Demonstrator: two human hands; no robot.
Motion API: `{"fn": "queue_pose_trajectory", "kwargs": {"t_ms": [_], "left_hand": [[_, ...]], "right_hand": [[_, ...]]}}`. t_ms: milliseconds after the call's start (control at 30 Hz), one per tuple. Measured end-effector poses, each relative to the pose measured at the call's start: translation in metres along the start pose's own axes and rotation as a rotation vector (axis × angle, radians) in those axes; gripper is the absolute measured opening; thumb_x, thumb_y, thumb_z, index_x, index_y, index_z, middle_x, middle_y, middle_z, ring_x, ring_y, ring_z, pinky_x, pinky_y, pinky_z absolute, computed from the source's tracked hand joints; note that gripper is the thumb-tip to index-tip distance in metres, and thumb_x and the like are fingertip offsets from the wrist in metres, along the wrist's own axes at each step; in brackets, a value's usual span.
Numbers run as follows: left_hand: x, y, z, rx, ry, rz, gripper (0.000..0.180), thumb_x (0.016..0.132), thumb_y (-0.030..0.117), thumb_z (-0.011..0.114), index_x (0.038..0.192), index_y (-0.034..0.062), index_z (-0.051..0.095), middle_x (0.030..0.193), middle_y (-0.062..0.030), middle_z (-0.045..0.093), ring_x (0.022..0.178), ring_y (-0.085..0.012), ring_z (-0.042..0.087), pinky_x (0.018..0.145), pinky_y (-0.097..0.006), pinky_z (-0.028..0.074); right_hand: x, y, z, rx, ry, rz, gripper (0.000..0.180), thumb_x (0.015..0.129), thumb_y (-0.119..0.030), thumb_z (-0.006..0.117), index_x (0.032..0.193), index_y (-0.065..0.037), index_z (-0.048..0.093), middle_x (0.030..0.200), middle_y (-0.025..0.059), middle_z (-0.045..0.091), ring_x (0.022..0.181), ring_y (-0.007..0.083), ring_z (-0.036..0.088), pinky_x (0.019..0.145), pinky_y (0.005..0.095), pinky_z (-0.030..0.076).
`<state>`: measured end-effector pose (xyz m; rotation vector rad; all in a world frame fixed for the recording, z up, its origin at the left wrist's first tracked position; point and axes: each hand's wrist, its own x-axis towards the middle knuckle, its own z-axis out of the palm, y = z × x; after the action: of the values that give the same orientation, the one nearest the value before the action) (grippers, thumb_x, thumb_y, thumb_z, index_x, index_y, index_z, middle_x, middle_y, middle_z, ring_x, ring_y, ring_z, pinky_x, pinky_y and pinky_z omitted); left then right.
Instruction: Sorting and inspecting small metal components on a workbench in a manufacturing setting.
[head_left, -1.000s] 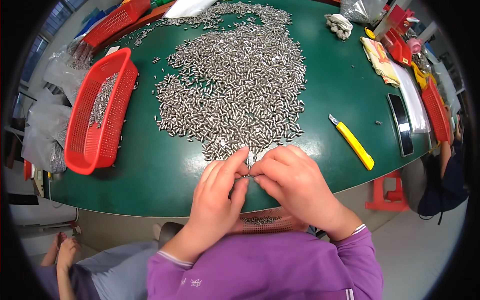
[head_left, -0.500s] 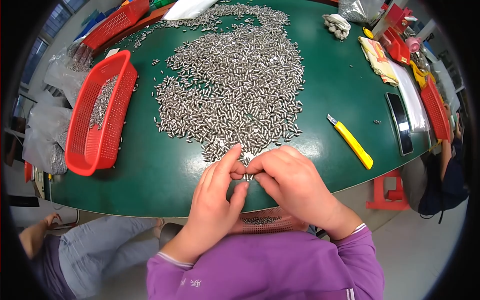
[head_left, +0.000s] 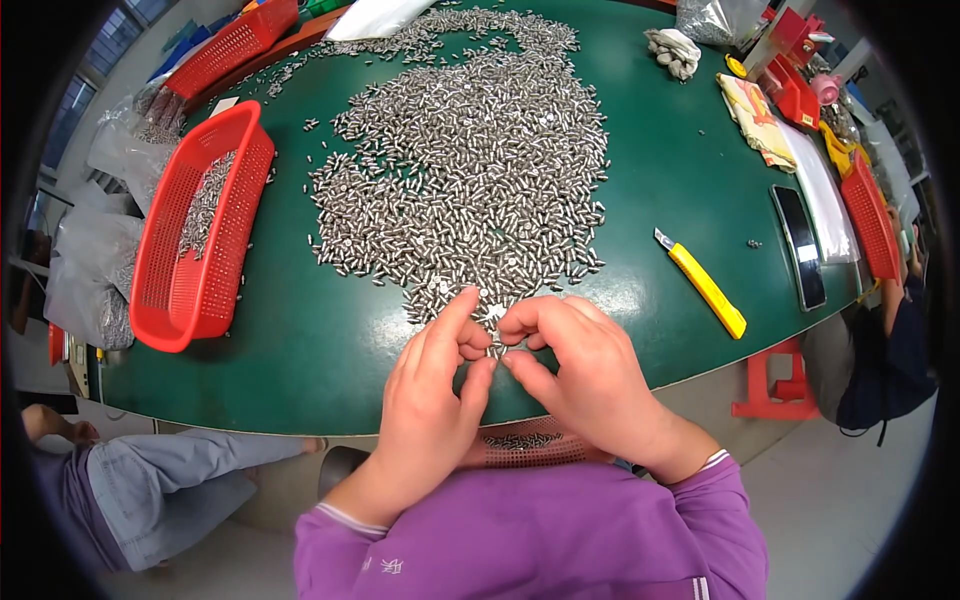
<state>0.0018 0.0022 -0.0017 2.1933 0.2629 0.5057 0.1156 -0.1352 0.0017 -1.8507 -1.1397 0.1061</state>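
The desk's [head_left: 660, 170] upper-centre pile [head_left: 470, 180] lies near, likely for reach; left hand [head_left: 428, 375] pinches parts [head_left: 497, 351] (tiny, hence presumably fingertip-held); right hand [head_left: 590, 365], slightly parted, touches them.

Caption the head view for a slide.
Left hand and right hand finger small metal parts beside a large pile of similar ones on a green table.

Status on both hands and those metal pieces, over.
Left hand and right hand: nearly meeting, exact grip unclear. Small silvery metal pieces: between them. Slim yellow utility knife: off right, clear of both hands.
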Motion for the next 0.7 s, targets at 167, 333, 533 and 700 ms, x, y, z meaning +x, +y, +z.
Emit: {"fn": "queue_pose_trajectory", "kwargs": {"t_ms": [167, 333, 533, 700], "left_hand": [[0.0, 0.0009, -0.0012, 0.016, -0.013, 0.008, 0.064, 0.083, -0.008, 0.069, 0.143, 0.0011, 0.049, 0.099, -0.0102, 0.064, 0.09, -0.0262, 0.064, 0.082, -0.039, 0.053], [-0.002, -0.0028, -0.0029, -0.006, -0.047, 0.033, 0.068, 0.082, -0.01, 0.07, 0.145, 0.0038, 0.049, 0.097, -0.0063, 0.066, 0.09, -0.0176, 0.064, 0.081, -0.031, 0.052], [-0.0025, 0.0036, -0.0051, 0.005, -0.03, -0.007, 0.062, 0.085, -0.007, 0.068, 0.143, 0.0007, 0.049, 0.097, -0.01, 0.065, 0.09, -0.027, 0.064, 0.081, -0.039, 0.053], [-0.0001, 0.0003, -0.0041, 0.053, -0.039, -0.001, 0.064, 0.083, -0.008, 0.071, 0.143, 0.0026, 0.05, 0.096, -0.0042, 0.067, 0.089, -0.0172, 0.064, 0.08, -0.031, 0.052]], "right_hand": [[-0.0009, -0.0016, 0.0007, -0.001, 0.014, 0.007, 0.028, 0.078, 0.003, 0.071, 0.102, -0.006, 0.06, 0.087, 0.0068, 0.067, 0.081, 0.0278, 0.065, 0.071, 0.0403, 0.052], [-0.0036, -0.0039, -0.0025, -0.019, -0.033, 0.037, 0.031, 0.078, 0.005, 0.075, 0.105, -0.003, 0.061, 0.095, 0.0068, 0.07, 0.086, 0.0219, 0.068, 0.074, 0.0324, 0.058], [-0.0026, -0.0048, -0.0052, 0.011, -0.05, 0.065, 0.031, 0.079, 0.005, 0.075, 0.105, -0.003, 0.061, 0.095, 0.0068, 0.07, 0.087, 0.0211, 0.069, 0.075, 0.0317, 0.059], [-0.0016, -0.0027, 0.0012, -0.001, -0.016, 0.041, 0.03, 0.079, 0.003, 0.074, 0.105, -0.005, 0.06, 0.088, 0.0058, 0.068, 0.082, 0.0231, 0.067, 0.071, 0.0355, 0.055]]}}
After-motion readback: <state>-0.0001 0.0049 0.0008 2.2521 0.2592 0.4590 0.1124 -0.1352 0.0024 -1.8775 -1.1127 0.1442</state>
